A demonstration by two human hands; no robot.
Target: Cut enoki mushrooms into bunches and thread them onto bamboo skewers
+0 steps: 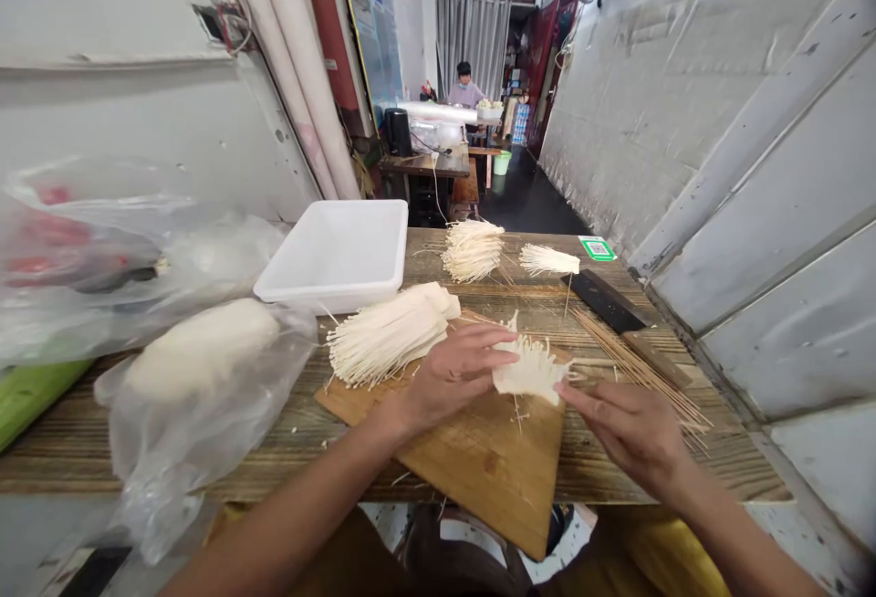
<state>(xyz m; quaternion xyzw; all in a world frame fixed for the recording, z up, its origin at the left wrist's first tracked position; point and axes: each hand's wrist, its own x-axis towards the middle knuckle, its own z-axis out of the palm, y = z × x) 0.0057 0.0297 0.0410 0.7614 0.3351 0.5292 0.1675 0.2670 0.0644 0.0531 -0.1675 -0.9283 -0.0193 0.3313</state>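
Note:
A thin, fanned-out piece of enoki mushrooms [532,371] is held between my two hands above the cutting board [489,465]. My left hand [452,376] has its fingers on the left side of the piece. At its right edge, my right hand [633,433] pinches with thumb and fingertips. Whether a skewer is also in the right hand, I cannot tell. A large bunch of enoki [390,334] lies at the board's upper left, just beyond my left hand. Thin bamboo skewers [647,378] lie in a loose pile beyond my right hand.
A white plastic tub [335,255] stands at the back left. Bagged food [205,350] lies left. Two smaller enoki bundles [474,250] and a dark-bladed cleaver [606,300] lie at the far side and right. A person [465,89] sits in the background.

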